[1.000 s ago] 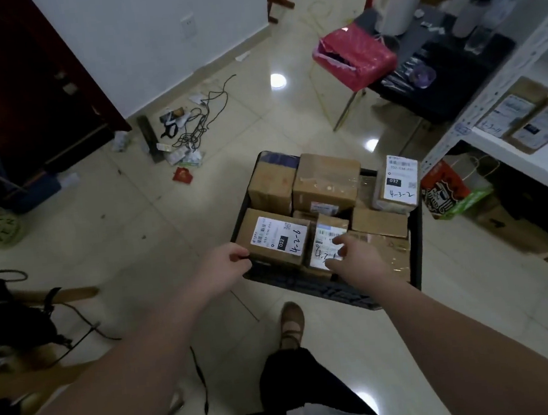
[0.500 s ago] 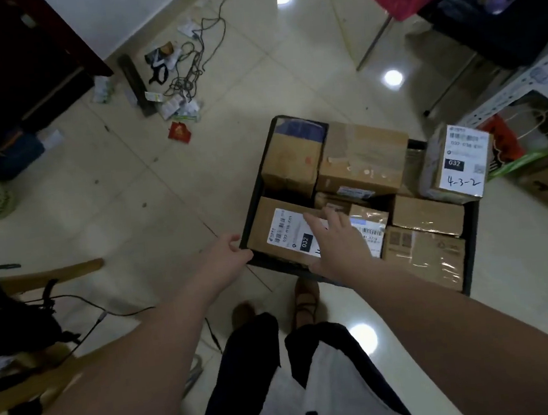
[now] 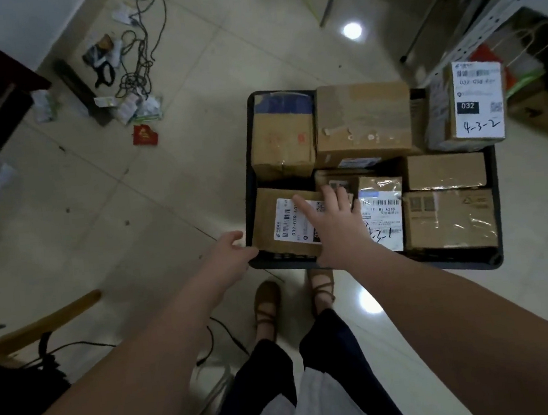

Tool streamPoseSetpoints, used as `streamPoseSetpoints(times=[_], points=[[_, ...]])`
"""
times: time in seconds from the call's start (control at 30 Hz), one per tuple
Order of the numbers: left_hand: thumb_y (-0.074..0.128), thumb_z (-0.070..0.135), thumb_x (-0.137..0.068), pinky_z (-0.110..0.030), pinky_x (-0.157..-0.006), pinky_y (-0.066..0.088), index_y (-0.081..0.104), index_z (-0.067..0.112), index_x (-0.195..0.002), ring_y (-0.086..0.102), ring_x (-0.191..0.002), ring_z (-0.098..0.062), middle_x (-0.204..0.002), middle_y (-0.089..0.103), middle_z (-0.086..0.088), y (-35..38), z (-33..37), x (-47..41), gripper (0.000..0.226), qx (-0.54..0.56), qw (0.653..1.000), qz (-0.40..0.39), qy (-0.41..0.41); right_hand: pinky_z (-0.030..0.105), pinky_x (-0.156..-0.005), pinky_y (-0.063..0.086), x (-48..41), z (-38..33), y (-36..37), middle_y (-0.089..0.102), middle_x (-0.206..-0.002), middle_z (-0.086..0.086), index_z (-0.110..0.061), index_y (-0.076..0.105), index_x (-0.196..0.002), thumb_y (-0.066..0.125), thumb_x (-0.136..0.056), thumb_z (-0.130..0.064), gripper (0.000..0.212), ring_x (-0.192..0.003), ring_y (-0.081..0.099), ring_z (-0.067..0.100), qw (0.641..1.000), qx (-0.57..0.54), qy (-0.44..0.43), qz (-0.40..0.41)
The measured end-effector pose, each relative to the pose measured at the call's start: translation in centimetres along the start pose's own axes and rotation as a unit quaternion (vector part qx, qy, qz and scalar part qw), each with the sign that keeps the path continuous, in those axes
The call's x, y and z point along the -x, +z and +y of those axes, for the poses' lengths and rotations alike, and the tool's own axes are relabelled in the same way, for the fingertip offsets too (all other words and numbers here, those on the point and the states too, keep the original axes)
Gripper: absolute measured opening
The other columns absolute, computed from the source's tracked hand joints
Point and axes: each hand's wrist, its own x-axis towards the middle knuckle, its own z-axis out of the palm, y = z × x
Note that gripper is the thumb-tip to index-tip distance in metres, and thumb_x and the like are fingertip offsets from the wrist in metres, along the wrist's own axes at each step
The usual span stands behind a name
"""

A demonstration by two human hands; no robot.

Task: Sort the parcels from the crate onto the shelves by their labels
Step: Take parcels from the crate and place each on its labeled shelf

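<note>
Mid-frame, the right hand (image 3: 335,228) lies flat, fingers spread, on the labelled parcel (image 3: 276,229) at the lower-left corner of the crate (image 3: 455,258), likely to lift it, while the left hand (image 3: 231,250) rests loose-fingered against that corner, probably steadying it.

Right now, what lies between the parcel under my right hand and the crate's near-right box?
Head view: a taped parcel with a white label, standing between them.

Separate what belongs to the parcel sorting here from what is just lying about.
Job: black crate, labelled parcel under the right hand, parcel marked 4-3-2, shelf frame, left hand at the crate's corner.
Lying about: tangled cables, red packet, wooden chair leg.
</note>
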Motion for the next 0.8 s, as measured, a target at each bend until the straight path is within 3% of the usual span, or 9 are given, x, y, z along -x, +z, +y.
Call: streamPoseSetpoints(times=[0.1,0.23,0.33,0.4,0.47,0.57,0.63,0.7,0.8], points=[[0.062,0.023,-0.091,-0.036,-0.079,0.051,0.031,0.019,-0.146,0.058,-0.091,-0.02,-0.097,0.055,-0.001,-1.2,-0.1,0.5,0.063,0.005,1.0,-0.007,0.014,0.059,-0.118,0.012,1.4,0.0,-1.3,-0.004,-0.158,0.017,-0.04,-0.01,-0.151,0.083,-0.066,-0.037,0.126,-0.146,-0.007,0.043,0.995,-0.092,0.027,0.016],[0.069,0.042,-0.083,-0.042,-0.089,0.053,0.021,0.026,-0.149,0.057,-0.108,-0.024,-0.132,0.049,-0.006,-2.7,1.5,3.0,0.083,0.039,0.998,-0.044,0.027,0.052,-0.116,0.024,5.1,-0.4,-4.0,0.004,-0.154,0.012,-0.041,-0.005,-0.151,0.085,-0.059,-0.038,0.128,-0.144,0.001,0.037,0.971,-0.223,0.059,0.067],[0.072,0.054,-0.071,-0.043,-0.094,0.05,0.019,0.039,-0.147,0.053,-0.109,-0.019,-0.126,0.05,0.007,-3.0,3.3,5.9,0.094,0.071,0.989,-0.108,0.068,0.051,-0.113,0.027,8.1,-1.6,-6.0,0.013,-0.149,0.011,-0.039,0.0,-0.152,0.084,-0.056,-0.042,0.128,-0.141,0.01,0.033,0.921,-0.36,0.066,0.13],[0.07,0.056,-0.066,-0.043,-0.095,0.048,0.037,0.052,-0.122,0.053,-0.103,-0.013,-0.111,0.053,0.02,-2.8,4.5,8.0,0.065,0.092,0.977,-0.152,0.115,0.054,-0.111,0.03,9.8,-2.9,-7.3,0.022,-0.145,0.012,-0.04,0.0,-0.152,0.076,-0.049,-0.055,0.129,-0.138,0.018,0.033,0.886,-0.425,0.074,0.172],[0.068,0.05,-0.068,-0.043,-0.093,0.048,0.043,0.051,-0.099,0.056,-0.104,-0.012,-0.109,0.057,0.02,-2.3,5.6,9.8,0.04,0.139,0.965,-0.171,0.141,0.051,-0.112,0.031,11.4,-3.8,-8.5,0.026,-0.142,0.01,-0.039,0.004,-0.153,0.073,-0.047,-0.061,0.128,-0.135,0.023,0.029,0.86,-0.457,0.088,0.211],[0.07,0.047,-0.063,-0.043,-0.087,0.051,0.051,0.044,-0.106,0.063,-0.107,-0.018,-0.114,0.067,0.01,-1.9,6.9,12.1,0.048,0.158,0.953,-0.173,0.19,0.04,-0.113,0.028,14.2,-4.4,-10.6,0.028,-0.139,0.006,-0.034,0.008,-0.155,0.085,-0.051,-0.059,0.131,-0.132,0.024,0.022,0.841,-0.468,0.092,0.254],[0.068,0.043,-0.07,-0.034,-0.072,0.057,0.054,0.034,-0.121,0.07,-0.092,-0.016,-0.106,0.072,0.004,-2.1,7.9,13.6,0.054,0.171,0.943,-0.182,0.219,0.032,-0.108,0.027,16.0,-4.2,-12.0,0.03,-0.13,0.0,-0.031,0.011,-0.155,0.086,-0.06,-0.051,0.123,-0.126,0.028,0.015,0.824,-0.487,0.093,0.274],[0.059,0.041,-0.081,-0.024,-0.055,0.054,0.06,0.021,-0.12,0.072,-0.074,-0.013,-0.092,0.075,0.001,-2.4,8.9,15.3,0.044,0.181,0.934,-0.204,0.233,0.026,-0.101,0.037,17.8,-3.7,-13.2,0.037,-0.128,-0.005,-0.029,0.02,-0.154,0.081,-0.07,-0.05,0.106,-0.122,0.039,0.011,0.783,-0.544,0.085,0.289],[0.056,0.045,-0.077,-0.026,-0.054,0.055,0.061,0.018,-0.119,0.073,-0.076,-0.017,-0.092,0.075,-0.003,-2.6,10.1,17.1,0.051,0.183,0.92,-0.244,0.246,0.027,-0.084,0.054,20.1,-2.8,-13.8,0.058,-0.125,-0.005,-0.026,0.037,-0.147,0.071,-0.073,-0.055,0.087,-0.107,0.064,0.012,0.646,-0.716,0.057,0.26]])
